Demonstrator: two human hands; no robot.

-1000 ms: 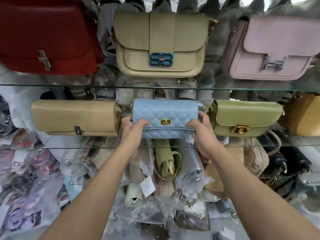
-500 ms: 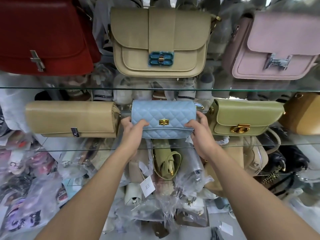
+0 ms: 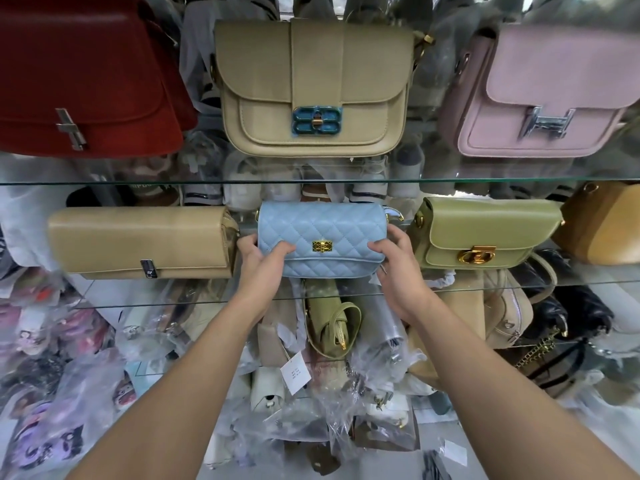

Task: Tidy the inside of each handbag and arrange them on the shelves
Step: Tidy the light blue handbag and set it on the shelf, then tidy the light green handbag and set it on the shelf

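Fingers (image 3: 281,250) of the left hand (image 3: 262,263) and right hand (image 3: 395,259) grip the ends of the pale blue quilted leather handbag (image 3: 322,233); it seems to rest near the glass shelf's (image 3: 104,293) front edge, between a long tan clutch (image 3: 138,240) and an olive flap bag (image 3: 485,230); placing looks underway; next, I'd judge, square it and release.

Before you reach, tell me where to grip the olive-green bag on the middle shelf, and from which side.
Probably from the front, across the olive-green bag: fingers over its top, thumb against the front flap. It stands upright facing out, and the blue quilted bag and orange-tan bag crowd both ends.
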